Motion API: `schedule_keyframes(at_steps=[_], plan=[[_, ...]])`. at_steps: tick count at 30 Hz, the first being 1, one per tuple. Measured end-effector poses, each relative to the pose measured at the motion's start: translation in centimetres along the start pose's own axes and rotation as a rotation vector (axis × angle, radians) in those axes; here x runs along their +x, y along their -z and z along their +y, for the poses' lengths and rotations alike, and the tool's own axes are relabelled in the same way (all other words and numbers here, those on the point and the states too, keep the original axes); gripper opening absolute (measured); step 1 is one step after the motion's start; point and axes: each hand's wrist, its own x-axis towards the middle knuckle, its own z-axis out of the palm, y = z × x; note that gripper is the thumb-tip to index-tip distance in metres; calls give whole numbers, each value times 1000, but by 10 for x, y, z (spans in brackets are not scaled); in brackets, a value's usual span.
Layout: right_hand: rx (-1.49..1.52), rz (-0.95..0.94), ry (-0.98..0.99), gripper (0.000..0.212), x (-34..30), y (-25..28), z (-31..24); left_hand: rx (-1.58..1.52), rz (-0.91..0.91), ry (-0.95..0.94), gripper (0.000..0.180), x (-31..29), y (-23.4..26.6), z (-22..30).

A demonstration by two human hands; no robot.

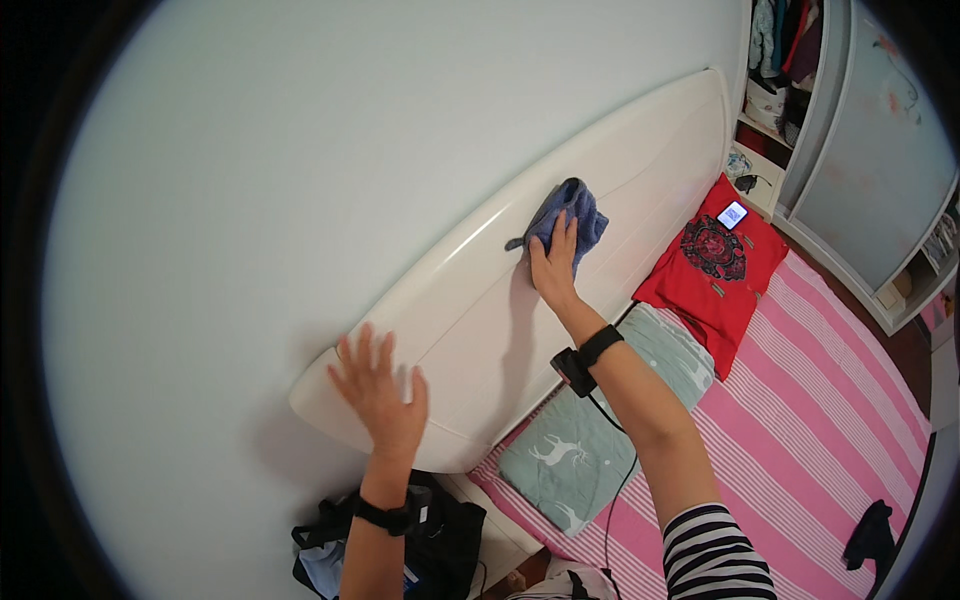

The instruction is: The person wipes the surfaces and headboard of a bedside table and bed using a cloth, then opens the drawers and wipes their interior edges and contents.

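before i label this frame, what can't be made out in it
In the head view:
Headboard beneath the blue cloth: hidden by the cloth and right hand.
Left hand: blurred; whether it touches the headboard is unclear.
Black bag: partly behind left forearm, cut off by lower edge.
Phone screen details: too small.

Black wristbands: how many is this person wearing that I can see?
2. One black band is on the wrist below the open left hand; the other is below the right hand, which rests on a blue cloth. None looks hidden.
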Motion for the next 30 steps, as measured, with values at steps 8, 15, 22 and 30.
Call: schedule_keyframes(at_steps=[8,15,22,30], plan=[[-248,291,-15,60,-33,0,100,345,99,210,41,-14,-10,-46],[268,156,-725,63,-103,-7,191,500,125,184,37,-16,-25,-57],[1058,47,-1340,55,-241,-54,185,434,159,165,35,-18,-28,-56],[1429,1,-1557,40,-286,-77,121,420,195,177,38,-14,-26,-56]])
